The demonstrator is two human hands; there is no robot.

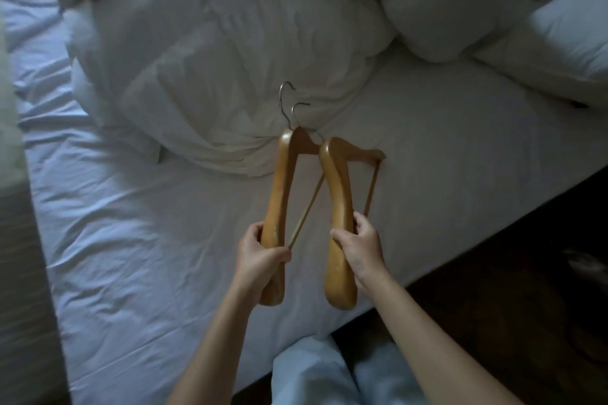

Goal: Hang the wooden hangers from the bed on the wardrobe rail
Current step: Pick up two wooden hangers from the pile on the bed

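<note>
Count two: my left hand curled round left hanger, right hand round right hanger. Both run lengthwise away from me, hooks at far end, over bed.

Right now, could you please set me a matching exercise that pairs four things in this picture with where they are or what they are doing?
Things:
1. left hand
2. right hand
3. metal hooks
4. pillow

Places or states:
A. lies at the picture's upper right
B. grips the left hanger
C. point away from the person, toward the duvet
D. grips the right hanger

Pairs: 1-B, 2-D, 3-C, 4-A.
</note>
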